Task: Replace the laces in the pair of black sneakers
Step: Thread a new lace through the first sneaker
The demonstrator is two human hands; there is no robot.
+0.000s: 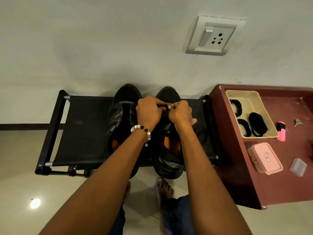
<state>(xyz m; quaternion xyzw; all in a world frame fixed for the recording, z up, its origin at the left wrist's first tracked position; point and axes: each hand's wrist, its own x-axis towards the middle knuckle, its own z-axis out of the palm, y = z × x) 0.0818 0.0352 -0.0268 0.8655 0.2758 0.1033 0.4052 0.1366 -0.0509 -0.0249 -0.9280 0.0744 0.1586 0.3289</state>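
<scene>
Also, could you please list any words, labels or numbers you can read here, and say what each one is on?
None can be read.
Pink box: two small stickers on its lid, print too blurred to read.
Wall socket: no marking visible.
Sneakers: no legible brand.

Pale grey wall (101,48) across the upper frame, white switch-and-socket plate (214,35) at upper right. Glossy beige floor (20,167) below, a bright light glare (35,203) at lower left. Black fabric rack (81,133) at centre, maroon table (254,184) at right.
</scene>
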